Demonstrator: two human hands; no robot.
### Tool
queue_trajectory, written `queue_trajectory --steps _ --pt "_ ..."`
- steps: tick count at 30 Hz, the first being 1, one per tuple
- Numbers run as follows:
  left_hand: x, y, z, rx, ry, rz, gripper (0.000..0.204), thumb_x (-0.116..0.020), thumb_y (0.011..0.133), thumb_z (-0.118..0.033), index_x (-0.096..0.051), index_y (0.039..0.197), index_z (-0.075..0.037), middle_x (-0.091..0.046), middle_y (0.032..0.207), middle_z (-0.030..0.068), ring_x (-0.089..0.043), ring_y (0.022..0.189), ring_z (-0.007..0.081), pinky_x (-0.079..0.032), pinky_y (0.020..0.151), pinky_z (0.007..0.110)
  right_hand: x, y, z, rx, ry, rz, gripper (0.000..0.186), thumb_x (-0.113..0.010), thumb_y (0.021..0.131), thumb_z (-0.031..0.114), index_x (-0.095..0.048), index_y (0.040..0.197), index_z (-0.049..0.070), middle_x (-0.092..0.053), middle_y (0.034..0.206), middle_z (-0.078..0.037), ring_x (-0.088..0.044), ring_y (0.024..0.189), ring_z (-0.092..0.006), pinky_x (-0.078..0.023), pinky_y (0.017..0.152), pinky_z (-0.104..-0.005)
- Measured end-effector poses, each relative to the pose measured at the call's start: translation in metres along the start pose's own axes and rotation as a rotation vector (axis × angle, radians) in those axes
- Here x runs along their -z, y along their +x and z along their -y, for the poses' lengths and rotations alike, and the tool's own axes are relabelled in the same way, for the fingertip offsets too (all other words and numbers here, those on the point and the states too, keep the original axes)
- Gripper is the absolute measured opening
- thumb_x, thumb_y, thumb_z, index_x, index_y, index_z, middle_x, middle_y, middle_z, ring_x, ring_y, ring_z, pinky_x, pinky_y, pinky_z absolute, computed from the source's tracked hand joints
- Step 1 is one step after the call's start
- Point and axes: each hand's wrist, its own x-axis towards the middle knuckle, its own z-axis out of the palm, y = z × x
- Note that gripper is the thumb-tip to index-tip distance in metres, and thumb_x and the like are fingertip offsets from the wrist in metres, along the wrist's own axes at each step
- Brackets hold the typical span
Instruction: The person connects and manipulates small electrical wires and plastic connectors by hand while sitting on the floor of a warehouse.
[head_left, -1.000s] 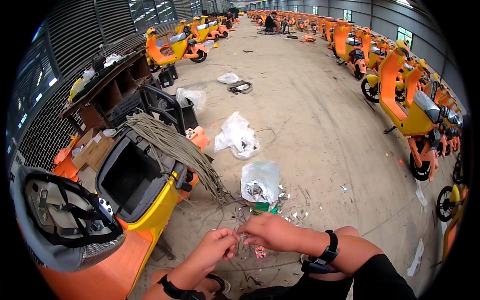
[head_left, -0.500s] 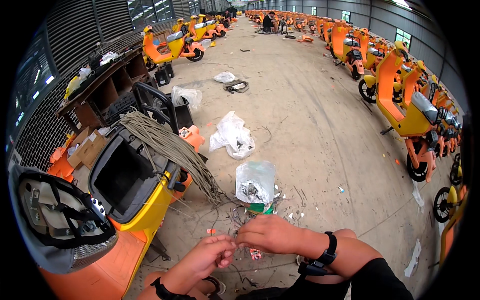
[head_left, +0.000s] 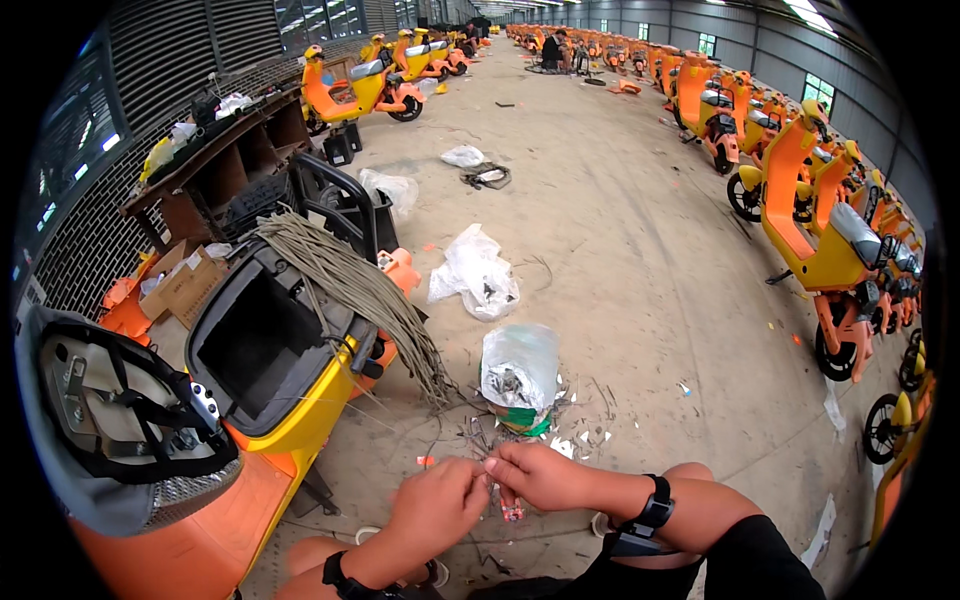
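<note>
My left hand (head_left: pixel 440 503) and my right hand (head_left: pixel 543 476) meet fingertip to fingertip low in front of me. Both are closed in a pinch, and whatever lies between the fingers is too small to make out. Just beyond them stands a whitish plastic bag (head_left: pixel 519 362) with a green lower part and dark scraps inside. To the left, a bundle of long grey-brown cables (head_left: pixel 350 285) drapes over the open dark storage box (head_left: pixel 265 340) of a yellow-orange scooter. Wire offcuts and small white scraps litter the floor below my hands.
A grey bag with metal parts (head_left: pixel 130 420) rests on the scooter's orange footboard (head_left: pixel 170 530). Crumpled white plastic (head_left: pixel 475 272) lies farther along the floor. Rows of scooters (head_left: pixel 800 215) line the right. A brown shelf unit (head_left: pixel 225 170) and cardboard box (head_left: pixel 185 287) stand left. A person (head_left: pixel 552 50) sits far off.
My left hand has turned over, its fingers now curled with the back of the hand upward. My right hand has dipped slightly and its fingers are pinched tighter. The view has shifted a little.
</note>
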Motion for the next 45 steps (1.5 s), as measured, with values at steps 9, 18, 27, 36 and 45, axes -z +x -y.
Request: queue_trajectory --steps 9,18,27,36,45 --pt "0.006 0.003 -0.003 0.062 0.047 0.095 0.012 -0.067 0.088 -0.015 -0.062 0.092 -0.005 -0.066 0.079 0.0069 -0.064 0.061 0.0229 -0.050 0.054 0.035 -0.001 0.000 0.001 -0.204 0.255 0.083 0.030 -0.055 0.106 0.032 -0.059 0.096 0.004 -0.060 0.081 -0.002 -0.060 0.069 -0.0130 -0.050 0.061 -0.0285" --pt "0.013 0.008 0.010 0.691 -1.036 0.354 0.014 -0.060 0.098 -0.015 -0.065 0.101 -0.003 -0.056 0.072 -0.0031 -0.048 0.060 0.0058 -0.036 0.052 0.023 0.018 -0.009 0.020 0.604 -0.496 -0.051 0.025 -0.072 0.093 0.020 -0.063 0.114 0.008 -0.065 0.098 -0.007 -0.067 0.080 -0.0254 -0.054 0.071 -0.0354" --pt "0.013 0.007 0.016 0.815 -1.244 0.488 0.012 -0.061 0.099 -0.015 -0.064 0.102 -0.004 -0.055 0.072 -0.0026 -0.049 0.059 0.0072 -0.036 0.052 0.023 0.025 -0.007 0.022 0.896 -0.780 -0.144 0.015 -0.069 0.091 0.012 -0.065 0.105 0.010 -0.066 0.091 -0.004 -0.067 0.080 -0.0264 -0.053 0.068 -0.0383" --pt "0.002 -0.003 -0.006 0.141 -0.220 0.106 0.008 -0.068 0.089 -0.013 -0.064 0.092 -0.006 -0.061 0.073 0.0025 -0.061 0.061 0.0181 -0.047 0.056 0.031 0.003 -0.014 0.020 0.054 -0.137 -0.021 0.014 -0.063 0.095 0.020 -0.062 0.093 0.006 -0.063 0.074 -0.004 -0.062 0.058 -0.0186 -0.051 0.056 -0.0354" --pt "-0.005 -0.004 -0.009 -0.322 0.293 -0.060 0.015 -0.070 0.083 -0.017 -0.060 0.086 -0.008 -0.062 0.075 0.0073 -0.064 0.061 0.0285 -0.051 0.054 0.039 0.022 -0.007 0.008 -0.522 0.744 0.238 0.020 -0.055 0.097 0.018 -0.062 0.085 0.002 -0.058 0.073 -0.003 -0.055 0.057 -0.0156 -0.045 0.058 -0.0300"
